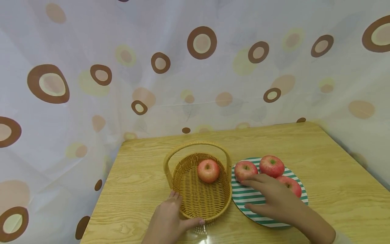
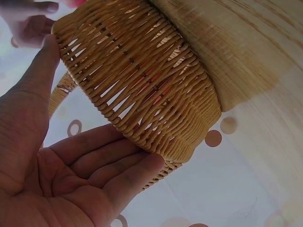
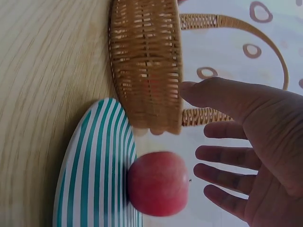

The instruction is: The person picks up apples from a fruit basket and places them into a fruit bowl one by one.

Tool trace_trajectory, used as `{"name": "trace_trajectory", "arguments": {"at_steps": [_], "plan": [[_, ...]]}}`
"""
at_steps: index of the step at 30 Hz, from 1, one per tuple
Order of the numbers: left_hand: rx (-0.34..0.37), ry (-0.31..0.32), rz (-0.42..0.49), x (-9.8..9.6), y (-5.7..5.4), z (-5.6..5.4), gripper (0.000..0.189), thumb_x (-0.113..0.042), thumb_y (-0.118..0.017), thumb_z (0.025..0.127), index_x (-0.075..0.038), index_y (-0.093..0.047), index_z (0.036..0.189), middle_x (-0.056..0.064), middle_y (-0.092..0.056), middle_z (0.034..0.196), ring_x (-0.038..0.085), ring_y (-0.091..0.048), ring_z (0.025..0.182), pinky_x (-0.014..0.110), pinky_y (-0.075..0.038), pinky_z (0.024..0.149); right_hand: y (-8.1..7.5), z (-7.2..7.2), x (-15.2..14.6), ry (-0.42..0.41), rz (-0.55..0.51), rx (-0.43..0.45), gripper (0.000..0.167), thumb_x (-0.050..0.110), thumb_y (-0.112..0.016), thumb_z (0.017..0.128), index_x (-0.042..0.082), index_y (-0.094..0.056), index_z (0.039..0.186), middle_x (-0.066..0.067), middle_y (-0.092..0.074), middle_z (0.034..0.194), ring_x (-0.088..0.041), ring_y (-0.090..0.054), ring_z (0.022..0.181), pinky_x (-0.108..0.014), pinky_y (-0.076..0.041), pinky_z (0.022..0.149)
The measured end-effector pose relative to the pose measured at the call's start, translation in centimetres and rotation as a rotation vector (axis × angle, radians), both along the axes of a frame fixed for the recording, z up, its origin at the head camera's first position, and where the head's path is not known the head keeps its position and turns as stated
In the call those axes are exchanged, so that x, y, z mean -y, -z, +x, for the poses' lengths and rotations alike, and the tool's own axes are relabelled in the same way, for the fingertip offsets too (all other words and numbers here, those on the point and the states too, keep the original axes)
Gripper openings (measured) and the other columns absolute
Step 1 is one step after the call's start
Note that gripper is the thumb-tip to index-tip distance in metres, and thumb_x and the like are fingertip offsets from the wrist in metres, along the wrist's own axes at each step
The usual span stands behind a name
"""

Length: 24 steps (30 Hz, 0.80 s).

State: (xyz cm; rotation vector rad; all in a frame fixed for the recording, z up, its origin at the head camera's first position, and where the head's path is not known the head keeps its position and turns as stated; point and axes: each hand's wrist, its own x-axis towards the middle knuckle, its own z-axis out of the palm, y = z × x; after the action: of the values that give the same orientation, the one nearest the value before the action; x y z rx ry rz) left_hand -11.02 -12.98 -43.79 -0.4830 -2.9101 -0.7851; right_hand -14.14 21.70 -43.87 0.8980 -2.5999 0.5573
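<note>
A wicker basket (image 1: pixel 202 200) with an arched handle stands upright, one red apple (image 1: pixel 208 171) inside. My left hand (image 1: pixel 170 217) rests against its near-left rim, thumb and fingers spread wide; the left wrist view shows the nearly straight fingers (image 2: pixel 106 153) touching the rim. To the right, a green-and-white striped plate (image 1: pixel 253 203) holds three more apples. My right hand (image 1: pixel 274 198) hovers over the plate, fingers apart, fingertips close to the left apple (image 1: pixel 245 170) and overlapping it in the head view. The right wrist view shows a gap between the spread fingers (image 3: pixel 227 156) and an apple (image 3: pixel 158 183).
Everything sits on a light wood-grain table (image 1: pixel 137 176). A pale curtain (image 1: pixel 170 34) with brown ring patterns hangs behind and along both sides. The rear apple (image 1: pixel 272 166) and the right apple (image 1: pixel 290 186) sit close together on the plate, the latter partly behind my right hand.
</note>
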Motion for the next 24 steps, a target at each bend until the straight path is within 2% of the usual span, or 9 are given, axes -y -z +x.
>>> {"name": "trace_trajectory", "arguments": {"at_steps": [4, 11, 19, 24], "plan": [[0.008, 0.000, 0.001, 0.0, -0.1, 0.0, 0.100, -0.068, -0.087, 0.074, 0.017, -0.067, 0.124, 0.042, -0.064, 0.131, 0.055, -0.063, 0.127, 0.061, -0.058, 0.101, -0.2, -0.4, 1.3, -0.072, 0.006, -0.038, 0.059, 0.031, -0.096, 0.074, 0.018, -0.075, 0.127, 0.002, -0.073, 0.131, -0.017, -0.071, 0.116, -0.040, -0.065, 0.089], [0.013, 0.017, 0.005, 0.1, -0.1, 0.0, 0.101, -0.068, -0.086, 0.076, 0.017, -0.065, 0.127, 0.041, -0.064, 0.133, 0.056, -0.063, 0.128, 0.060, -0.058, 0.100, -0.3, -0.3, 3.4, -0.135, 0.022, 0.027, 0.045, 0.031, -0.089, 0.087, 0.016, -0.075, 0.126, 0.001, -0.072, 0.130, -0.018, -0.072, 0.115, -0.032, -0.065, 0.087], [0.002, 0.021, 0.007, 0.1, 0.1, 0.0, 0.101, -0.067, -0.086, 0.076, 0.017, -0.065, 0.129, 0.042, -0.062, 0.133, 0.057, -0.063, 0.126, 0.060, -0.059, 0.099, 0.4, -1.0, 5.5, -0.234, -0.021, -0.078, 0.037, 0.037, -0.083, 0.093, 0.014, -0.076, 0.121, 0.003, -0.074, 0.124, -0.014, -0.072, 0.111, -0.031, -0.064, 0.089], [-0.009, 0.017, 0.001, 0.1, 0.1, 0.0, 0.100, -0.067, -0.086, 0.076, 0.017, -0.066, 0.126, 0.042, -0.063, 0.133, 0.056, -0.064, 0.126, 0.060, -0.059, 0.099, 0.6, -1.5, 6.9, -0.281, -0.041, -0.091, 0.040, 0.030, -0.087, 0.089, 0.012, -0.076, 0.122, 0.003, -0.073, 0.123, -0.012, -0.071, 0.110, -0.029, -0.063, 0.090]]}}
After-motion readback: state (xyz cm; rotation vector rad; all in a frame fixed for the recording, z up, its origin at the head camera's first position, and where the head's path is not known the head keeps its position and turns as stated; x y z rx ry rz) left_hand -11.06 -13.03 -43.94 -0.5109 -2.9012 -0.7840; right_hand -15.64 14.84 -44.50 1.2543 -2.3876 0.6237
